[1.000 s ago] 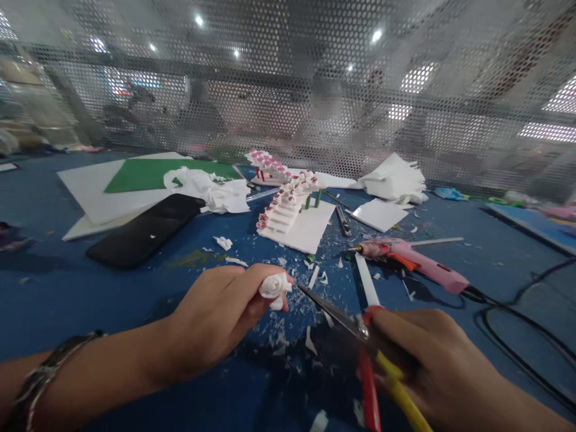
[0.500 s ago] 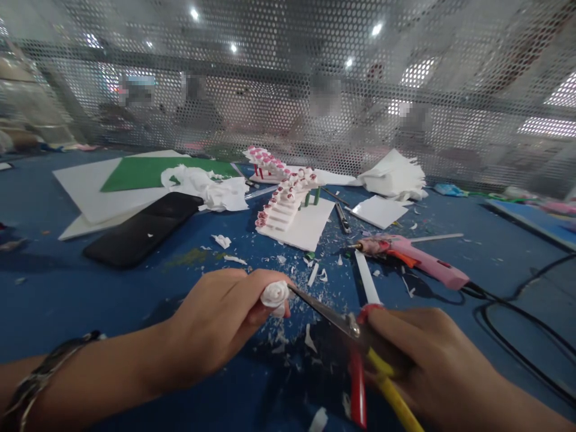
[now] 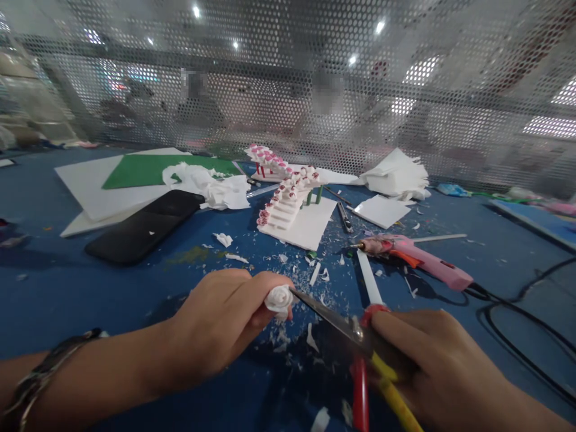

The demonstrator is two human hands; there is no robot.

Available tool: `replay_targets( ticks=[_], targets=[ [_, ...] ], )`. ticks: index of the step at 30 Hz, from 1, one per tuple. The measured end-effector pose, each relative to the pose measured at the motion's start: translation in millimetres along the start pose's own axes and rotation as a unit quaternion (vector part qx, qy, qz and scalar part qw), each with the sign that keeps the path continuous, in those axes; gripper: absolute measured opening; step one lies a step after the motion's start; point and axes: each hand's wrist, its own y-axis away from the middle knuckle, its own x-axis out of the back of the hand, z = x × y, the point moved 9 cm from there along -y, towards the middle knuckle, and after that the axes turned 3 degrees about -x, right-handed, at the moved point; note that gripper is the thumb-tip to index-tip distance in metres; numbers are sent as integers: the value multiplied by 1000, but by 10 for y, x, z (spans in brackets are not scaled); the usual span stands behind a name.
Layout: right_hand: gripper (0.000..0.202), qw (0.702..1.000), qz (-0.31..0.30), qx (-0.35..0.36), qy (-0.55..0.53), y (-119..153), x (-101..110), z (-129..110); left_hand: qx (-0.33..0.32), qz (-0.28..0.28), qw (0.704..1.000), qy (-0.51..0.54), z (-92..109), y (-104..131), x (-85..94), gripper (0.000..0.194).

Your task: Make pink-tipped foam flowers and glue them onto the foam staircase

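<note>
Nearest: scissors [image 3: 330, 318], red and yellow handles toward the near edge, in the right hand [image 3: 436, 354]. Fingers curled around the handles, gripping; thumb beside the red loop, can't tell if it's through it. Blades point far-left, look nearly together.

Left hand [image 3: 220, 318] is left of the scissors, dark bracelet [image 3: 49, 372] on its wrist. Thumb and fingers pinch a small white rose [image 3: 279, 298], rolled face toward the near side. Rose sits above the blue table [image 3: 90, 300], at near center. Scissor tip is right at the rose's right edge; can't tell if it touches.

White scraps [image 3: 224, 240] litter the table beyond and below the hands. White strip [image 3: 369, 279] runs from the right hand up to the tip of the pink glue gun [image 3: 418, 261], which lies on its side, right.

Black phone [image 3: 144, 228] lies flat on the left. Mid-table, a white stair model [image 3: 288, 207], dark-red flowers along it, green posts. Cutter [image 3: 344, 217] just right of it, white card [image 3: 381, 211] next over.

Further back: crumpled tissue [image 3: 225, 192] and green sheet [image 3: 135, 171] left, pink-flowered model [image 3: 267, 159] center, tissue stack [image 3: 393, 174] right. Farthest: perforated panel [image 3: 270, 102], blurred figures behind.
</note>
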Motion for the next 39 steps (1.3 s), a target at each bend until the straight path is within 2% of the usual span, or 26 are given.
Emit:
replay_targets(
  ticks=[5, 16, 20, 22, 24, 26, 28, 29, 31, 36, 39],
  targets=[
    [20, 1000, -7, -2, 1, 13, -12, -2, -3, -19, 1000, -3, 2, 3, -37, 47],
    [21, 1000, 19, 8, 18, 15, 25, -19, -19, -41, 999, -24, 22, -5, -62, 41],
    [21, 1000, 2, -7, -3, 13, -12, 18, -31, -45, 998, -17, 19, -4, -69, 40],
    [20, 997, -45, -35, -55, 2, -67, 61, -34, -42, 998, -15, 16, -14, -60, 41],
    [22, 974, -134, -87, -164, 17, -190, 111, -42, -28, 999, -17, 33, -33, -28, 44],
    [23, 921, -218, -141, -291, 67, -314, 116, -48, -6, 999, -24, 54, -54, 22, 47],
    [22, 874, -249, -180, -376, 100, -367, 107, -49, 7, 998, -26, 69, -68, 57, 45],
    [21, 862, -251, -190, -396, 105, -374, 109, -47, 8, 999, -22, 69, -71, 62, 43],
    [21, 857, -248, -199, -405, 109, -378, 118, -40, 3, 999, -11, 60, -68, 57, 39],
    [18, 867, -235, -217, -383, 127, -371, 172, -42, -19, 999, -17, 44, -37, 7, 38],
    [21, 854, -249, -221, -400, 142, -390, 160, -37, -22, 999, -23, 34, -37, 8, 37]
  ],
)
